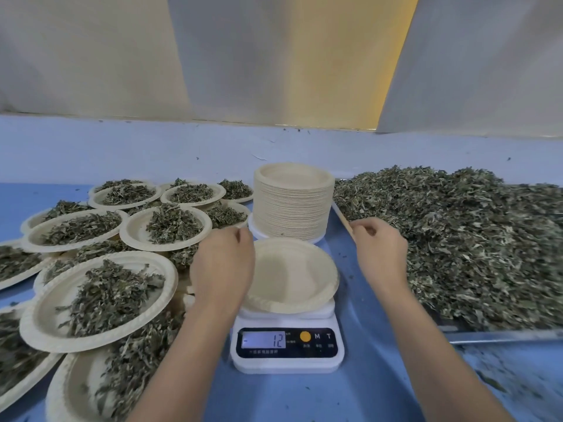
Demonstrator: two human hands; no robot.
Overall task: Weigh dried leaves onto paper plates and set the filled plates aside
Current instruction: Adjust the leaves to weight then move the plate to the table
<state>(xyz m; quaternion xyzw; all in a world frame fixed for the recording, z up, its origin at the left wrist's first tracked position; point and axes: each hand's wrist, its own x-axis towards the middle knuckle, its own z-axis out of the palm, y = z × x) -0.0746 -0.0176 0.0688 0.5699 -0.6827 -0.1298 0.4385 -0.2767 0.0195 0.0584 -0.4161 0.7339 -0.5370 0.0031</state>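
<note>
An empty plate [292, 274] sits on the scale [287, 345]; left hand [224, 263] curls over its left rim, grip unclear; right hand [379, 249] pinches a stick [342, 219] beside the leaves [457, 239]; filled plates [100, 296] crowd the bench [380, 376] at left.

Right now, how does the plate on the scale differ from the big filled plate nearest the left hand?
The plate on the scale is empty; the filled plate holds a heap of dried leaves. The first rests on the scale, the second overlaps other filled plates at left. Both are the same pale paper type.
</note>
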